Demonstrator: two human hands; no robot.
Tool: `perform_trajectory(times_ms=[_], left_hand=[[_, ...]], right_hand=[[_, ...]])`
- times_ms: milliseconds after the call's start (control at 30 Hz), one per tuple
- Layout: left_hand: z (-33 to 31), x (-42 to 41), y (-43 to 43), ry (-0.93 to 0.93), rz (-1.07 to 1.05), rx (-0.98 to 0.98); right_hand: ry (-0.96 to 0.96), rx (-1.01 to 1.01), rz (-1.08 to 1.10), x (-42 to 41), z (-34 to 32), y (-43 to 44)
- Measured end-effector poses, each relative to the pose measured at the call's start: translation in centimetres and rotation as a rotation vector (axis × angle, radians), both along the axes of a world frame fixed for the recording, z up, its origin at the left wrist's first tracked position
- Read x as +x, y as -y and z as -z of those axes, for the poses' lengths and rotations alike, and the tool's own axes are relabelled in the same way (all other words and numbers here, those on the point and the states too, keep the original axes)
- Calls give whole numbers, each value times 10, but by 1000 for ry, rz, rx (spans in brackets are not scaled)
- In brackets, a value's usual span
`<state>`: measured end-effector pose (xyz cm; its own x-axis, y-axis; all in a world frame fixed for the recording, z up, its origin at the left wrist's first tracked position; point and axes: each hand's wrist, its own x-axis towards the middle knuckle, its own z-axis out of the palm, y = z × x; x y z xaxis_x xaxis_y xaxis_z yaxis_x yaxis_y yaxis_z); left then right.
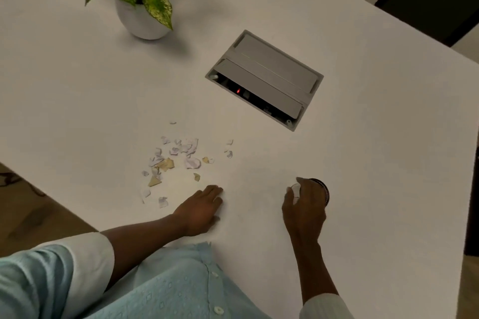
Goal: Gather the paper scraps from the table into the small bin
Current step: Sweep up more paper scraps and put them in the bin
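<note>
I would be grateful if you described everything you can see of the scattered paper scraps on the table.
The paper scraps are a loose scatter of small torn pieces lying flat on the white table, near its front edge. Most look white or pale lilac; a few are tan, like thin card. Edges are ragged and shapes irregular. The densest cluster sits in the middle, with stray bits further out on all sides. The left hand rests on the table just beside the nearest scraps and touches none of them.
</note>
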<state>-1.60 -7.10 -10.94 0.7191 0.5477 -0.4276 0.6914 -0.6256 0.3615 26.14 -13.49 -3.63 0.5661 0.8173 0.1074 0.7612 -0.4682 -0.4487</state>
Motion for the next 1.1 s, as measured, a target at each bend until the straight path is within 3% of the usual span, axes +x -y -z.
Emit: perform_trajectory(times_ms=[100, 200, 367, 467, 700, 1000, 1100], left_hand=[[-9, -23, -4, 64, -98, 145], [-13, -57, -2, 12, -308, 233], [-16, -111, 2, -77, -810, 192], [-11, -127, 5, -96, -975, 92], [8, -127, -1, 78, -1063, 6], [15, -114, -38, 133, -926, -1], [16, -110, -51, 183, -993, -153]], right_hand=[[-69, -53, -201, -31, 5, -17], [-231, -243, -320, -62, 15, -35], [-269, -472, -485, -100, 36, -65], [-289, -530, -539, -121, 45, -83], [-200, -573, -707, -150, 61, -123], [38, -583, -973, -176, 66, -166], [126, -583, -1039, -186, 65, -172]])
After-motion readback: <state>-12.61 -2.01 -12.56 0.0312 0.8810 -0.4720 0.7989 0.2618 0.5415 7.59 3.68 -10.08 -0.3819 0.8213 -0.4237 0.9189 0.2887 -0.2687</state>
